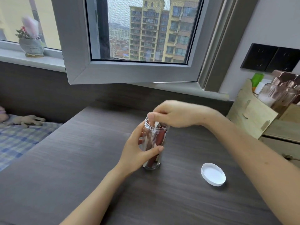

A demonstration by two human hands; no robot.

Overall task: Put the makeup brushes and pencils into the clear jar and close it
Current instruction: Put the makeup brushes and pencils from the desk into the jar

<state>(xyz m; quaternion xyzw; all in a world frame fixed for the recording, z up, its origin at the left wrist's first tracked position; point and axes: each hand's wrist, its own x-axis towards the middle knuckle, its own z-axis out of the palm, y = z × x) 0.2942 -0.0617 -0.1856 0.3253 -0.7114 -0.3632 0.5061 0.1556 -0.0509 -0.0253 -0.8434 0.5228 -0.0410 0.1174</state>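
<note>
Both forearms reach in from the bottom edge toward the clear jar (153, 143), which stands upright and uncapped near the middle of the dark wood-grain table (73, 168) — the left hand (138, 153) wraps around its side from 9 o'clock, thumb across the front, holding it steady. Over the jar's open mouth, at 12 o'clock, the right hand (175, 116) has its fingertips pinched on something pale at the rim, though blur hides exactly what; reddish-brown and white brushes and pencils (159, 138) stand inside. At 4 o'clock from the jar, well apart, the white lid (213, 174) lies flat on the table — farther out at 2 o'clock sits a wooden organizer (253, 114).
</note>
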